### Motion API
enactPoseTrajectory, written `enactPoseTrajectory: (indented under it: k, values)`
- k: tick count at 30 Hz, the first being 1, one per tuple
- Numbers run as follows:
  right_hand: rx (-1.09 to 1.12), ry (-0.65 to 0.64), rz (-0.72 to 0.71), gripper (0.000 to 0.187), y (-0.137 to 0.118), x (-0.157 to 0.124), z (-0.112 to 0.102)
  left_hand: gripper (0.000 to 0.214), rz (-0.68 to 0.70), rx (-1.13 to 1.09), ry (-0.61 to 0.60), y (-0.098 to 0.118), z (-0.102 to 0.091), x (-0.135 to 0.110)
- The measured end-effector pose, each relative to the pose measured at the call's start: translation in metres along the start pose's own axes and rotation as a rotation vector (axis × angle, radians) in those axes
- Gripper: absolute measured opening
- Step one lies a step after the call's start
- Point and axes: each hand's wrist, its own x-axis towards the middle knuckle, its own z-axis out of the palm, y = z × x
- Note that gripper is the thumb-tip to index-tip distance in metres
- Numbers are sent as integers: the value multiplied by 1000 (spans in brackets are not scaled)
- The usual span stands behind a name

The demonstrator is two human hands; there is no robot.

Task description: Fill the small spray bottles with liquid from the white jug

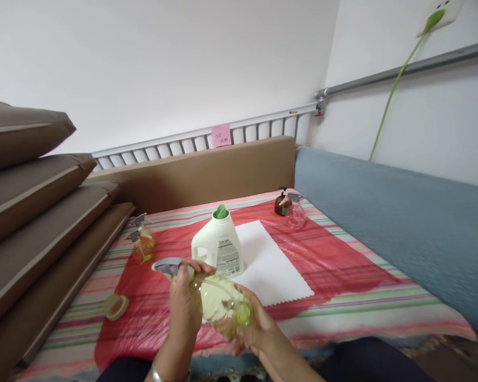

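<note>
Held sideways between both hands is a clear yellow-green spray bottle (219,297) with a grey trigger head. My left hand (184,292) is closed around its neck, just below the trigger. Near the bottle's base, my right hand (255,323) grips the rounded body. Just beyond them a white detergent jug (227,244) stands upright, a green spout in its open mouth. A white sheet with scalloped edges (274,270) lies beside and behind the jug. To the left, a round yellowish cap (115,306) rests on the red cloth.
Two yellow spray bottles (142,246) stand at the left. A dark pump bottle (281,203) and a pink spray bottle (296,215) are at the back right. Stacked brown cushions (35,223) border the left side; a blue padded edge (382,212) runs along the right.
</note>
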Motion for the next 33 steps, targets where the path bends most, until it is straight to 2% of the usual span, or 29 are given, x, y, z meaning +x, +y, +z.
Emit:
enactPoseTrajectory:
  k: [2,4,5,7,8,10,12,14,15,16,18,20,21,24,25,26,30,33]
  values:
    - [51,-71,152,68,1,0,-1,26,-16,-5,-22,1,0,0]
    - [109,-130,282,76,3,1,-2,26,-23,-5,-31,2,0,0]
    - [117,-134,281,77,4,1,-3,26,-21,-3,-26,3,0,0]
    - [86,-90,132,79,7,3,-4,25,-18,2,2,3,-1,0]
    - [60,-52,36,85,9,3,-5,25,-17,3,17,3,-2,0]
    - [40,-10,-21,90,10,4,-4,26,-24,2,25,3,-3,0]
    - [98,-30,139,76,10,4,-2,27,-30,0,4,3,-3,0]
    - [176,-92,332,78,9,3,0,28,-34,5,-16,3,-3,0]
    - [198,-113,359,80,8,4,1,28,-35,10,-17,3,-4,0]
    - [200,-115,320,78,9,4,1,28,-35,14,-8,3,-4,0]
    - [161,-73,123,75,11,4,1,27,-34,16,23,3,-5,0]
    - [118,-37,-1,86,13,4,0,27,-38,17,42,3,-6,1]
    - [115,-37,18,86,13,4,0,27,-40,16,45,3,-6,1]
    - [179,-95,275,75,11,4,1,27,-44,12,44,3,-6,4]
    - [195,-103,320,75,10,3,3,27,-43,12,48,3,-6,4]
    - [195,-102,310,73,9,3,4,27,-43,14,55,2,-6,5]
    - [132,-51,82,76,8,2,7,27,-38,37,75,1,-8,6]
    - [183,-36,139,70,12,3,5,25,-28,66,34,-1,-10,5]
